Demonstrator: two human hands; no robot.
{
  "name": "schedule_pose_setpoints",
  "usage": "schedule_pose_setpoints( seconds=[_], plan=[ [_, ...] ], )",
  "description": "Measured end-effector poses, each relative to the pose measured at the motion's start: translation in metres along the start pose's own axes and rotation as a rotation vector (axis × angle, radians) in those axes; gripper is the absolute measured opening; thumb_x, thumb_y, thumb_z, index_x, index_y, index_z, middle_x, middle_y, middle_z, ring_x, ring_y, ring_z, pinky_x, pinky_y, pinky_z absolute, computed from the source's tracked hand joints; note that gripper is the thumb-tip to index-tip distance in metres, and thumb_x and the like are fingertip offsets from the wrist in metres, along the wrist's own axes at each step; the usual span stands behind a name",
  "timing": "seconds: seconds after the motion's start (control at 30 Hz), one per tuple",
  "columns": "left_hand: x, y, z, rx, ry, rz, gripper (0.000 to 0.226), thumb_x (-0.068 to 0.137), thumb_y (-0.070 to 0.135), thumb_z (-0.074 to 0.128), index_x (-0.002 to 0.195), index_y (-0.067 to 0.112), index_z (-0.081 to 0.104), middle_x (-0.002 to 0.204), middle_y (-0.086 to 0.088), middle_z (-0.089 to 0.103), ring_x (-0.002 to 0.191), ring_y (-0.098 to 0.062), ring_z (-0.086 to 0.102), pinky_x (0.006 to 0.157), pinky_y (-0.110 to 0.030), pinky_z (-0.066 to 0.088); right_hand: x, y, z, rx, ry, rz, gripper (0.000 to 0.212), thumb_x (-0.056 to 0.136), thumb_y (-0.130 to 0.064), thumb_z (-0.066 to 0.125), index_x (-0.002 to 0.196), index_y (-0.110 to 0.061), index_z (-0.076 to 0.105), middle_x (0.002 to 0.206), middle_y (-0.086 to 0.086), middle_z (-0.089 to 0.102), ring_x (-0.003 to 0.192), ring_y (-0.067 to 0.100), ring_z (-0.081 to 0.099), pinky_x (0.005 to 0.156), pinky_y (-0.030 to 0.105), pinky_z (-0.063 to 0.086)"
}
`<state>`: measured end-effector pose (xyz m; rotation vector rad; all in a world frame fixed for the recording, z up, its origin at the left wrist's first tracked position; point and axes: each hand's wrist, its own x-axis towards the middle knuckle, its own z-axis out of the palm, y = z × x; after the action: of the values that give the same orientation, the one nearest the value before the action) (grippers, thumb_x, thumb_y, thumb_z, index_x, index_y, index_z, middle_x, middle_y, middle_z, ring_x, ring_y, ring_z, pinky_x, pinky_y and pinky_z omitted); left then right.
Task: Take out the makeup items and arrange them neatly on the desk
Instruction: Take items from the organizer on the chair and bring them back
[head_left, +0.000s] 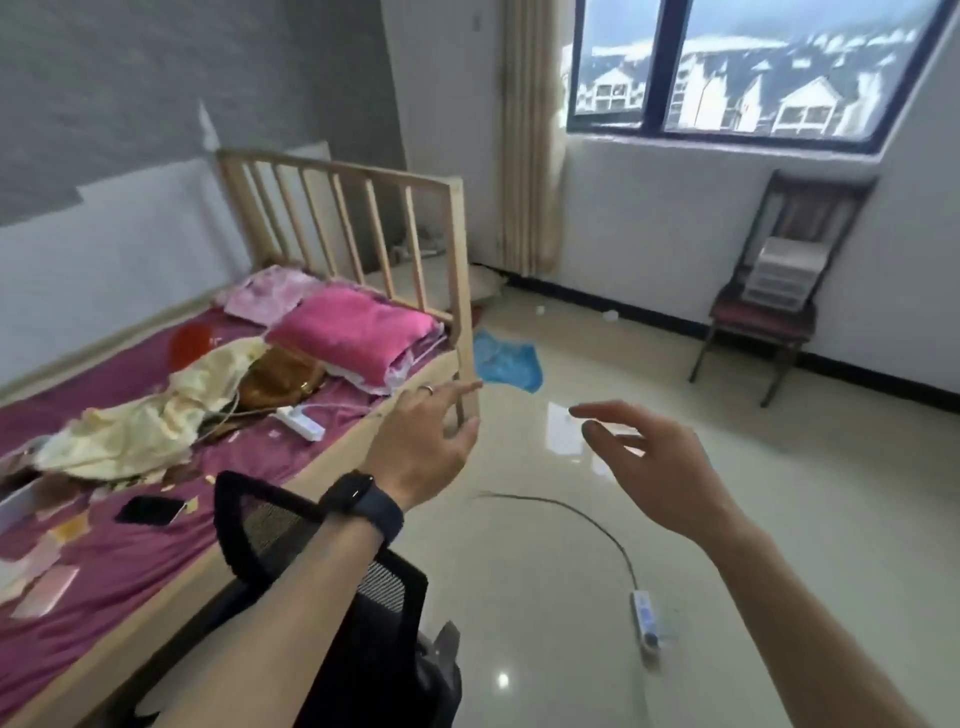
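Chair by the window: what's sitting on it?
A white drawer box rests on the chair, on its red seat, against the back. What the drawers hold cannot be seen.

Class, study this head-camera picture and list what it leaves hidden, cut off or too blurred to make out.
1. Flat pink items on the bed: head view, blurred, some cut off by the left edge; makeup or not, unclear.
2. Brown bag: head view, partly covered by the yellow cloth.
3. Black chair: head view, partly hidden by the left arm and bottom edge.
4. White drawers: head view, too small to see contents.
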<state>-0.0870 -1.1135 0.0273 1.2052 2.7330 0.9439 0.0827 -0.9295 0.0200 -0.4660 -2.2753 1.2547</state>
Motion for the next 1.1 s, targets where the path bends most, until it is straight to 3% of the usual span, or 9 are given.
schedule_pose_setpoints(
  seconds=[0.13, 0.33, 0.5, 0.67, 0.8, 0.93, 1.1],
  plan=[
    [0.114, 0.041, 0.029, -0.021, 0.029, 0.094, 0.045, 0.095, 0.028, 0.061, 0.139, 0.031, 0.055, 0.129, -0.001, 0.063, 0.120, -0.020, 0.052, 0.104, -0.034, 0.039, 0.079, 0.028, -0.076, -0.040, 0.118, -0.033, 0.021, 0.096, -0.028, 0.065, 0.102, -0.048, 0.072, 0.104, -0.033, 0.067, 0.100, -0.005, 0.065, 0.088, 0.017, 0.048],
    [0.247, 0.101, 0.058, -0.125, 0.091, 0.197, 0.041, 0.094, 0.029, 0.062, 0.135, 0.032, 0.058, 0.119, 0.003, 0.065, 0.113, -0.016, 0.057, 0.101, -0.037, 0.047, 0.189, 0.052, -0.163, -0.127, 0.213, -0.082, 0.017, 0.094, -0.033, 0.066, 0.101, -0.048, 0.071, 0.100, -0.036, 0.066, 0.096, -0.004, 0.066, 0.080, 0.018, 0.046],
    [0.365, 0.131, 0.089, -0.147, 0.099, 0.300, 0.038, 0.093, 0.028, 0.063, 0.130, 0.035, 0.062, 0.110, 0.010, 0.066, 0.101, -0.010, 0.057, 0.090, -0.023, 0.044, 0.280, 0.090, -0.216, -0.191, 0.315, -0.114, 0.018, 0.094, -0.033, 0.065, 0.107, -0.043, 0.072, 0.106, -0.028, 0.069, 0.103, -0.002, 0.064, 0.090, 0.026, 0.053],
    [0.502, 0.154, 0.121, -0.197, 0.076, 0.367, 0.039, 0.091, 0.025, 0.065, 0.128, 0.036, 0.064, 0.110, 0.003, 0.070, 0.106, -0.016, 0.062, 0.094, -0.026, 0.046, 0.376, 0.130, -0.257, -0.311, 0.395, -0.095, 0.019, 0.091, -0.046, 0.061, 0.108, -0.051, 0.068, 0.108, -0.037, 0.065, 0.099, -0.004, 0.065, 0.084, 0.015, 0.050],
    [0.615, 0.182, 0.143, -0.203, 0.007, 0.492, 0.041, 0.093, 0.030, 0.063, 0.133, 0.040, 0.059, 0.129, 0.007, 0.064, 0.120, -0.014, 0.056, 0.104, -0.027, 0.042, 0.449, 0.159, -0.297, -0.363, 0.489, -0.038, 0.021, 0.093, -0.037, 0.068, 0.105, -0.055, 0.068, 0.103, -0.049, 0.059, 0.094, -0.019, 0.059, 0.073, -0.002, 0.041],
    [0.706, 0.220, 0.171, -0.258, -0.015, 0.558, 0.039, 0.094, 0.030, 0.062, 0.130, 0.043, 0.060, 0.136, 0.015, 0.058, 0.130, -0.005, 0.047, 0.108, -0.019, 0.033, 0.506, 0.182, -0.340, -0.418, 0.545, 0.021, 0.020, 0.092, -0.037, 0.069, 0.102, -0.054, 0.069, 0.100, -0.051, 0.057, 0.091, -0.026, 0.054, 0.070, -0.007, 0.035],
    [0.800, 0.275, 0.226, -0.290, -0.073, 0.651, 0.038, 0.095, 0.030, 0.061, 0.131, 0.041, 0.060, 0.139, 0.012, 0.056, 0.132, -0.008, 0.045, 0.113, -0.030, 0.036, 0.563, 0.224, -0.401, -0.491, 0.613, 0.089, 0.018, 0.093, -0.041, 0.066, 0.108, -0.051, 0.069, 0.107, -0.042, 0.061, 0.099, -0.031, 0.046, 0.075, -0.007, 0.035]
  ],
)
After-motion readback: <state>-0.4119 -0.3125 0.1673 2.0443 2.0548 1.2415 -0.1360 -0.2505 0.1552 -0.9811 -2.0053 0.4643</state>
